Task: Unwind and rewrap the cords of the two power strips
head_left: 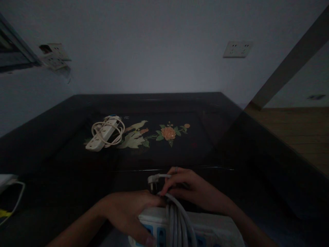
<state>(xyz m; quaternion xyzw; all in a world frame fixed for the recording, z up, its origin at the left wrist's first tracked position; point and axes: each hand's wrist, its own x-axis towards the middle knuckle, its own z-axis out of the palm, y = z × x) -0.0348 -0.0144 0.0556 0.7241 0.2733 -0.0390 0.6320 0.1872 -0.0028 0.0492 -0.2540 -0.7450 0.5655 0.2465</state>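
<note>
Close to me, at the bottom of the head view, is a white power strip (216, 224) with blue sockets. Its grey-white cord (177, 223) is wound several times around the middle. My left hand (133, 212) grips the strip's left part, thumb over the front by the sockets. Just beyond the strip, my right hand (183, 185) has its fingers closed on the cord near its end. The plug (153, 179) sticks out left of those fingers, its pins pointing down. Part of the strip is cut off by the frame's bottom edge.
A second white power strip (102, 135), cord looped around it, lies on the dark, flower-painted table (167, 157). At the left edge is a white object with a cable (19, 197). Wall sockets (238, 49) are at the right and left; wooden floor (295, 127) shows at right.
</note>
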